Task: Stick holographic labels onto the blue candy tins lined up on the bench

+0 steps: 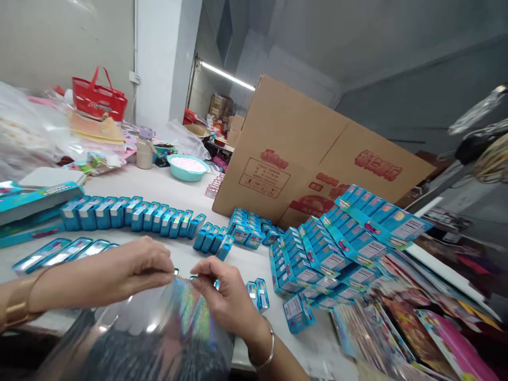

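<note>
My left hand [141, 267] pinches the upper edge of a clear plastic sheet or bag [159, 328] between thumb and fingers. Close beside it, my right hand [228, 293] grips the same edge, also in a pinch. The plastic hangs down toward me and shimmers with rainbow colours near the right hand; whether it is a bag or a loose sheet I cannot tell. Small blue boxes with shiny tops [59, 253] lie past my left wrist. More blue boxes [257, 293] stand just right of my right hand, and others are partly hidden behind my fingers.
A curved row of blue boxes [119, 211] crosses the table [190, 198]. At right rises a stack of filled blue trays [329, 254], before a large cardboard carton [301, 153]. A turquoise basin [186, 174], a bottle [145, 151] and a red bag [99, 100] stand farther back.
</note>
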`<state>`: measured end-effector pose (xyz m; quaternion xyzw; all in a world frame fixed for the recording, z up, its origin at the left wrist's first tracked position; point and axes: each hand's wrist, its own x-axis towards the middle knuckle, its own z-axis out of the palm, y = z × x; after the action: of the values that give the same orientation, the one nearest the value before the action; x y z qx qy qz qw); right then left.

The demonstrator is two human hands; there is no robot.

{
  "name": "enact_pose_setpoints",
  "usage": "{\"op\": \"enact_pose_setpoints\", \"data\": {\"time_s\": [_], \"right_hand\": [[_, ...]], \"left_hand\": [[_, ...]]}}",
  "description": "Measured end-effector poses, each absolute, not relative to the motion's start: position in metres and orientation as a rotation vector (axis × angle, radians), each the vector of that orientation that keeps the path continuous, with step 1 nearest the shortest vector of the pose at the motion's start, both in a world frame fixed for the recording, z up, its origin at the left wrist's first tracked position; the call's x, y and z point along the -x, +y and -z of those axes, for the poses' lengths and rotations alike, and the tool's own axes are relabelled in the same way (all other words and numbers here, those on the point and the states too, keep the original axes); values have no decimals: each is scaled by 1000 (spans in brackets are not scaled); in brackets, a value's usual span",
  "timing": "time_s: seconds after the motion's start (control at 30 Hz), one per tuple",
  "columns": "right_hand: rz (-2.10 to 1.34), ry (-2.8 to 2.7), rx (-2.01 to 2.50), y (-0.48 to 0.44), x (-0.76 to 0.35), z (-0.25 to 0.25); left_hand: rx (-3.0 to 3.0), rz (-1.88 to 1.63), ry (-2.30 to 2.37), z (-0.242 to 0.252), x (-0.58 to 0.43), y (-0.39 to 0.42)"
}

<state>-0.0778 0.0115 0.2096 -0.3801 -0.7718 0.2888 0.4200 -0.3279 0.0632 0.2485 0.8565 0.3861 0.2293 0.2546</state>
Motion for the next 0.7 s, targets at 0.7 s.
{"op": "enact_pose_setpoints", "data": {"time_s": [0.7], "right_hand": [[300,-2109,947,18,76,-146]], "left_hand": [[-1932,-590,1028,-173,271,68]]}}
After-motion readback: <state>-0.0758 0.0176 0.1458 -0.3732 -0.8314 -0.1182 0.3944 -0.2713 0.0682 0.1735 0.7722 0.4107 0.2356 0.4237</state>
